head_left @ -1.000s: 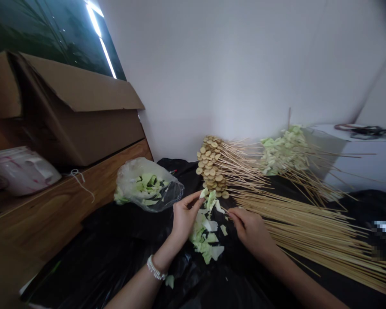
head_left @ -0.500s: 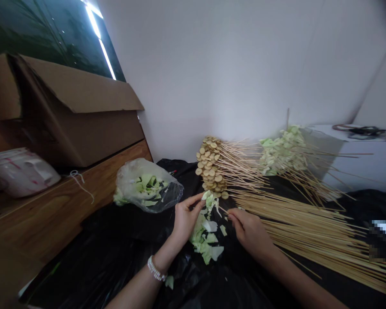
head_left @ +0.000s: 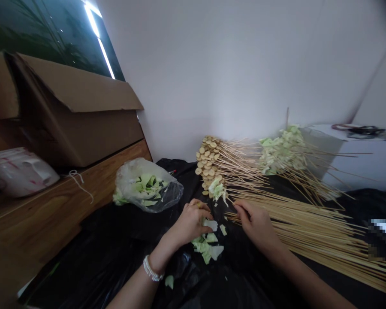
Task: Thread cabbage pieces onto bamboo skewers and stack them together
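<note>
My right hand [head_left: 255, 221] is closed round a thin bamboo skewer [head_left: 230, 202]. Torn pale green cabbage [head_left: 217, 189] is threaded on the skewer's tip, in front of the heap of skewered round slices. Lower and to the left, my left hand [head_left: 193, 221] reaches over a small pile of loose cabbage pieces [head_left: 206, 249]. Its thumb and fingers are apart on either side of a whitish cabbage piece [head_left: 210, 224]; whether they touch it I cannot tell. A beaded bracelet circles the left wrist.
Skewers of round slices [head_left: 209, 161] lie stacked behind my hands; cabbage skewers [head_left: 283, 150] are heaped at the back right. Bare bamboo skewers [head_left: 315, 236] spread rightward. A plastic bag [head_left: 173, 195] of cabbage and a cardboard box [head_left: 106, 133] stand left. Black plastic sheeting [head_left: 116, 262] covers the surface.
My left hand has let go of the cabbage on the skewer and moved down to the loose pile. My right hand and the skewer have shifted slightly right.
</note>
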{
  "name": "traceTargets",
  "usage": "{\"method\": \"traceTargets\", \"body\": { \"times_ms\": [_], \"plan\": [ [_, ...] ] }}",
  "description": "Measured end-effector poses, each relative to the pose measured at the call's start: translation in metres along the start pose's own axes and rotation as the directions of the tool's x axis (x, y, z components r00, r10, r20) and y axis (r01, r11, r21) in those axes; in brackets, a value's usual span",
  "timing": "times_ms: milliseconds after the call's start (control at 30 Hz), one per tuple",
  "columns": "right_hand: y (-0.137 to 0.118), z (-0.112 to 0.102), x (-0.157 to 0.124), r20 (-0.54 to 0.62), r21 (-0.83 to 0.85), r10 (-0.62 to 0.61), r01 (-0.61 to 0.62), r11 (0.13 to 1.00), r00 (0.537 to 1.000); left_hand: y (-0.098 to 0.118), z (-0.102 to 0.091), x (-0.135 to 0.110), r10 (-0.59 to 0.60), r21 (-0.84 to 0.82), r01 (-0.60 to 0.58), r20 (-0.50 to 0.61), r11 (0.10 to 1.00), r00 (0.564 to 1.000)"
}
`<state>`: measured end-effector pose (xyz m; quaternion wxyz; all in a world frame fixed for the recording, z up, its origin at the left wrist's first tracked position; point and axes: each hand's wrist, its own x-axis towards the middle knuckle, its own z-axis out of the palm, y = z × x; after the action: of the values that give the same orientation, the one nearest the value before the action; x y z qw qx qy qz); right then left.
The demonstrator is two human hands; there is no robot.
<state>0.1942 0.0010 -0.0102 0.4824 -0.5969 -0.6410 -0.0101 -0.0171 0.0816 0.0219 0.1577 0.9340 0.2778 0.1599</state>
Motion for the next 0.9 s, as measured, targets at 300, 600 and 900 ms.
{"method": "traceTargets", "body": {
  "times_ms": [300,600,900],
  "plan": [
    [-0.004,0.0,-0.001,0.012,0.007,0.008,-0.008,1.0,1.0,0.0,0.006,0.001,0.019,-0.023,-0.02,-0.06,1.0,0.998],
    [-0.005,0.0,-0.001,0.031,0.023,0.029,-0.03,0.999,0.999,-0.004,0.012,0.001,0.061,-0.079,-0.066,-0.066,0.995,0.996],
    [-0.01,-0.003,-0.001,0.085,0.075,0.018,-0.024,0.997,0.996,-0.028,0.0,0.011,-0.462,-0.581,0.087,-0.538,0.809,0.705]
  ]
}}
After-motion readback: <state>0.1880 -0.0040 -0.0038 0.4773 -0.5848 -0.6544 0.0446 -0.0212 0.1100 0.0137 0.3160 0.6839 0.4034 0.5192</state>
